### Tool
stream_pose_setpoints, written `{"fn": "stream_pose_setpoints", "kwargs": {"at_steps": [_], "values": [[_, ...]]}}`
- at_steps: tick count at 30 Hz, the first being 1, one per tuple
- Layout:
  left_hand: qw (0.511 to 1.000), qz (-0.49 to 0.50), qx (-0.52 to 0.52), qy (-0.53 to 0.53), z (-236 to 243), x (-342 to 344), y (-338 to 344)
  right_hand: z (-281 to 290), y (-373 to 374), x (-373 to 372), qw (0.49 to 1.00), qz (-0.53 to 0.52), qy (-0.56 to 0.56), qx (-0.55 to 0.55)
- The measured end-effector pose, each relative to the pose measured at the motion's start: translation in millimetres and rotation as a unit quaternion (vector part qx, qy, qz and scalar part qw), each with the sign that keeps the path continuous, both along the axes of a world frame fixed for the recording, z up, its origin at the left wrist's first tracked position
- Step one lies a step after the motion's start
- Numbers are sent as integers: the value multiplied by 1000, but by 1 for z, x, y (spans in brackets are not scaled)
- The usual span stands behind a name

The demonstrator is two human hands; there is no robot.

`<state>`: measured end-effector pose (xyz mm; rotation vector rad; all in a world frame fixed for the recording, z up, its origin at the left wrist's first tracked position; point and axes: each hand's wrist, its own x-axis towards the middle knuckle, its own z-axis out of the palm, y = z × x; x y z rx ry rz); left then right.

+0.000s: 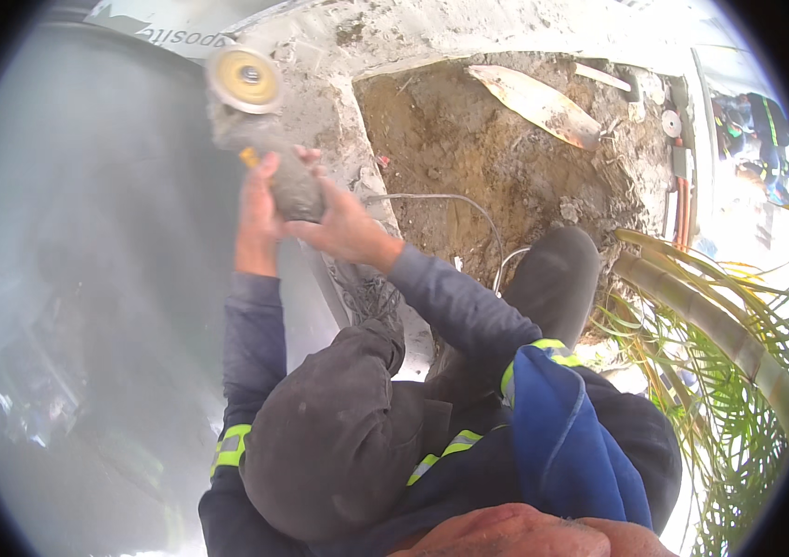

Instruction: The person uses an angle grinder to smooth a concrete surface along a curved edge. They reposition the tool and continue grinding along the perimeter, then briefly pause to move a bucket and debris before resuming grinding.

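A dusty grey angle grinder [296,186] is held out ahead of me at the upper left. Its round disc [247,78], yellowish with a pale rim, faces up beside a rough concrete ledge [320,102]; dust and blur hide whether the two touch. My left hand [259,206] grips the left side of the grinder's body, near a small yellow part. From the right, my right hand [350,223] wraps the rear of the body, its fingertips showing on the far side. A grey cable [450,197] runs over the soil behind my right hand.
A smooth grey panel [106,241] fills the left. Right of the ledge lies a soil bed [450,130] holding a pale, pointed board [538,104]. Palm stems [719,316] crowd the right side, near orange pipes [683,213]. My bent knees are close below my arms.
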<state>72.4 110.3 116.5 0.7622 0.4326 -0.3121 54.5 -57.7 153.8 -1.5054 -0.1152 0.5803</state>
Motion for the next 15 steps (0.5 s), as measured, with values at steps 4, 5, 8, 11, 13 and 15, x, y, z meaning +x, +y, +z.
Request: {"fn": "stream_pose_setpoints", "kwargs": {"at_steps": [4, 5, 8, 11, 13, 15], "values": [[987, -62, 145, 24, -15, -16, -64, -19, -44, -5, 986, -14, -14, -167], [984, -65, 158, 44, -25, -26, -78, -20, -50, 3, 969, -6, 10, -248], [975, -71, 186, 101, -34, -42, -112, -64, -67, 27, 919, -55, -111, -375], [968, -13, 210, 135, -18, -47, -120, -69, -61, 53, 923, -50, -129, -359], [970, 59, 202, 124, -11, -46, -124, -78, -46, 59, 918, -59, -128, -371], [953, 100, 266, 106, -14, -50, -117, -88, -23, 60, 911, -54, -126, -390]]}}
